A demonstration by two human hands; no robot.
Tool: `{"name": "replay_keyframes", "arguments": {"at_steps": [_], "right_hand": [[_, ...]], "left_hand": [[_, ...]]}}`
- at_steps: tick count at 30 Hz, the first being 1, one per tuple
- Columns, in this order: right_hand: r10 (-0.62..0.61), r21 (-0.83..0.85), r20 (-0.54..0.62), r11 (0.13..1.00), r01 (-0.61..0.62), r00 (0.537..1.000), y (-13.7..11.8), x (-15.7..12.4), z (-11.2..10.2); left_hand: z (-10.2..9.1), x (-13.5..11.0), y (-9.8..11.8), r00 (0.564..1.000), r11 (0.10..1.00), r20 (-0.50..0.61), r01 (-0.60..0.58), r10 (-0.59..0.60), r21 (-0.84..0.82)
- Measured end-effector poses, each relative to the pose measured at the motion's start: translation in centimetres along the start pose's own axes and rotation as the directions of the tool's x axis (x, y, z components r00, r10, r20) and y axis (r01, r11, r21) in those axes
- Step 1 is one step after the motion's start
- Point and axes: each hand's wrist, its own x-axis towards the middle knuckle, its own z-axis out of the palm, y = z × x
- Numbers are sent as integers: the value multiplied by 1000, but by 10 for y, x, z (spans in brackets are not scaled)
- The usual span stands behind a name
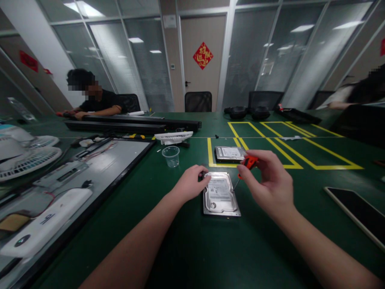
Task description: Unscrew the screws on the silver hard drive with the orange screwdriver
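A silver hard drive (221,196) lies flat on the green table, its label facing up. My left hand (192,182) grips its upper left edge, thumb on the top face and fingers curled round the side. In my right hand (270,180) is a screwdriver (250,162) with an orange and black handle, pinched between thumb and fingers. Its thin shaft slants down to the drive's right edge; whether the tip sits in a screw is too small to tell. Just behind, a second hard drive (230,153) rests inside a yellow taped outline.
A clear plastic cup (171,156) stands left of the drives, near a white fan-like part (173,137). A large opened panel (120,160) fills the left side. At right lies a dark tablet-like device (357,212). Another person (102,100) works across the table.
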Motion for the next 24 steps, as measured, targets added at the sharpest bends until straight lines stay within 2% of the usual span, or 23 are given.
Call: {"name": "replay_keyframes", "arguments": {"at_steps": [5, 11, 24], "right_hand": [[-4, -20, 6, 1000, 4, 1000, -1, 1, 0], [90, 125, 72, 987, -99, 993, -4, -2, 1], [100, 176, 23, 979, -102, 995, -4, -4, 3]], "left_hand": [[-1, 0, 1, 1000, 1000, 5, 20, -19, -8], [-2, 0, 4, 1000, 1000, 11, 28, -28, -8], [1, 1, 1, 1000, 1000, -2, 3, -3, -3]]}}
